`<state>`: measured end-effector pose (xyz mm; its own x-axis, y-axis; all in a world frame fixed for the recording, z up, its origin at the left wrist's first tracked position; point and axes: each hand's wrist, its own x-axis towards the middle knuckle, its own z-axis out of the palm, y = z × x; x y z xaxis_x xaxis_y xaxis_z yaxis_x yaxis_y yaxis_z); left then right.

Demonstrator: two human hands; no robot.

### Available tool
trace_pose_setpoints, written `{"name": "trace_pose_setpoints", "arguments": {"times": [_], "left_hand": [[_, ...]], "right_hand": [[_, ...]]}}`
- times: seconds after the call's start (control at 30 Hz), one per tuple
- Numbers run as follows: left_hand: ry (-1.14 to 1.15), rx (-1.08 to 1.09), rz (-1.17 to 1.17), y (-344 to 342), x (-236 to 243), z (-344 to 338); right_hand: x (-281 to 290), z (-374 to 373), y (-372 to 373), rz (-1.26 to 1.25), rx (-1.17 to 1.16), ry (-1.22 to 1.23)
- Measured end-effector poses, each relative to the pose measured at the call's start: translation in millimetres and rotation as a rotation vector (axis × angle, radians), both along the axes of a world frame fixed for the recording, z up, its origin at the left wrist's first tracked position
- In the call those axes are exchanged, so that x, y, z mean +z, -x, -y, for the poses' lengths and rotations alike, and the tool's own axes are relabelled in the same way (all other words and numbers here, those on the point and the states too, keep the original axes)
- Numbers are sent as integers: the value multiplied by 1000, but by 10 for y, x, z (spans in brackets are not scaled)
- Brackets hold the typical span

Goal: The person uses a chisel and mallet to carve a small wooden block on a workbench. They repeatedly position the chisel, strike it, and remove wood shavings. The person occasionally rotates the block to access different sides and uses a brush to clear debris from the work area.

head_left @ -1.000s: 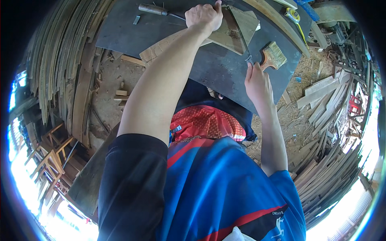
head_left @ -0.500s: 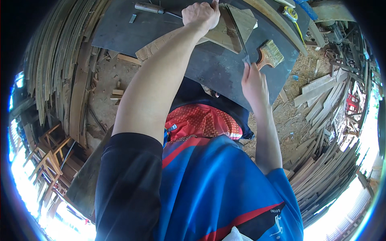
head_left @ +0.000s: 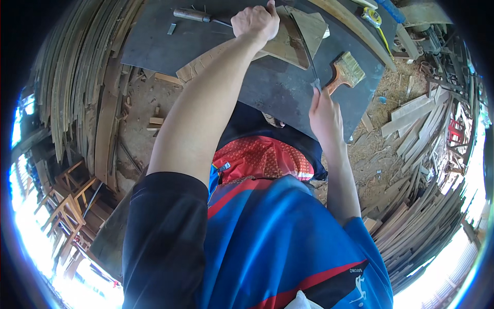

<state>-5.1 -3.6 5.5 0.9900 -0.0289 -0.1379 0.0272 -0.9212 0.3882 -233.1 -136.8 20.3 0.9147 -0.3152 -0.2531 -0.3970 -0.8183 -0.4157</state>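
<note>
My left hand [head_left: 256, 22] is a fist with its thumb sticking out, resting on a flat wooden board [head_left: 284, 47] at the far side of the table. What its curled fingers grip is hidden. A long, thin dark blade [head_left: 307, 50], seen nearly edge-on, lies across the board and a paler wood piece [head_left: 310, 27]. My right hand [head_left: 327, 118] is closed around the blade's near end, where any handle is covered. Just beyond that hand lies a wide brush [head_left: 349, 69] with a wooden handle. A chisel-like tool [head_left: 192, 14] with a wooden grip points toward my left hand.
All this rests on a dark tabletop [head_left: 278, 85]. A marked wood piece [head_left: 198, 63] sits under my left forearm. A yellow tape measure [head_left: 371, 17] and a curved wooden strip [head_left: 355, 28] are at the right. Stacked planks [head_left: 72, 67] stand left; scrap wood [head_left: 417, 232] lies right.
My right hand has drawn slightly toward me with the blade. My left hand stays on the board, and the whole view has shifted a little.
</note>
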Motion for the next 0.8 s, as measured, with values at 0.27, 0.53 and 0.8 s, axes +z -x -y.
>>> {"name": "trace_pose_setpoints", "arguments": {"times": [0.27, 0.53, 0.8], "left_hand": [[8, -29, 108, -12, -116, -19], [1, -29, -74, -17, -31, -2], [52, -14, -40, 13, -62, -24]], "right_hand": [[-25, 11, -130, 1, 34, 44], [-3, 87, 182, -19, -6, -31], [9, 59, 258, -58, 7, 19]]}}
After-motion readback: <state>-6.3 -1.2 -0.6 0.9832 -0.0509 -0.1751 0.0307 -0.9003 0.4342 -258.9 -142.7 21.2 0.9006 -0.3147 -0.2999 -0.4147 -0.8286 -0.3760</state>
